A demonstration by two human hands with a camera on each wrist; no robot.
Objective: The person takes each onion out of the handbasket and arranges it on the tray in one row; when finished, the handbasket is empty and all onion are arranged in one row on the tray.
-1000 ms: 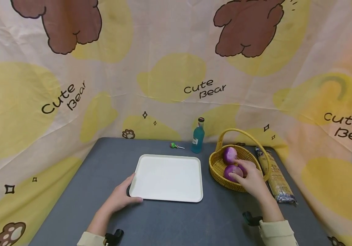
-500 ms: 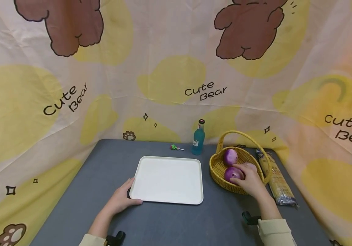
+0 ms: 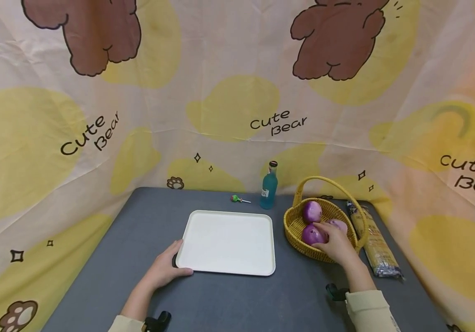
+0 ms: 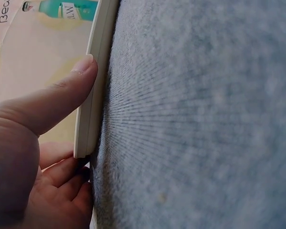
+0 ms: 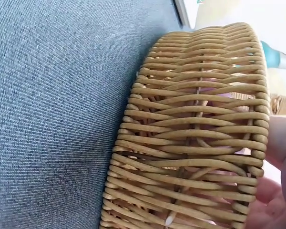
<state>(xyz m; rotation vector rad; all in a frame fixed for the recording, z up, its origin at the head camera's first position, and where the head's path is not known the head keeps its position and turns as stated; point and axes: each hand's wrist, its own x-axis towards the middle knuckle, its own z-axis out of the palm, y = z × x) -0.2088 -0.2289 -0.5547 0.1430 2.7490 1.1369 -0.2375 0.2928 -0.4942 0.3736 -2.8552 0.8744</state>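
Note:
In the head view my right hand (image 3: 338,244) reaches into a yellow wicker basket (image 3: 297,240), thumb and fingers round the front purple onion (image 3: 313,234). That onion still sits low in the basket. A second purple onion (image 3: 312,212) lies behind it, and a paler onion (image 3: 338,225) lies to the right, partly behind the hand. The basket's woven wall (image 5: 195,129) hides most of the right fingers in the right wrist view. My left hand (image 3: 164,267) holds the near left corner of a white tray (image 3: 225,242). Its thumb (image 4: 62,98) presses the tray's rim.
A blue-green bottle (image 3: 268,186) stands behind the tray, with a lollipop (image 3: 239,199) to its left. A long yellow packet (image 3: 376,244) lies right of the basket. The grey table (image 3: 245,302) ends against a printed cloth (image 3: 220,106).
My right hand has lowered slightly and closed round the front onion. The paler onion at the right now shows more from behind the hand. The left hand stays at the tray corner.

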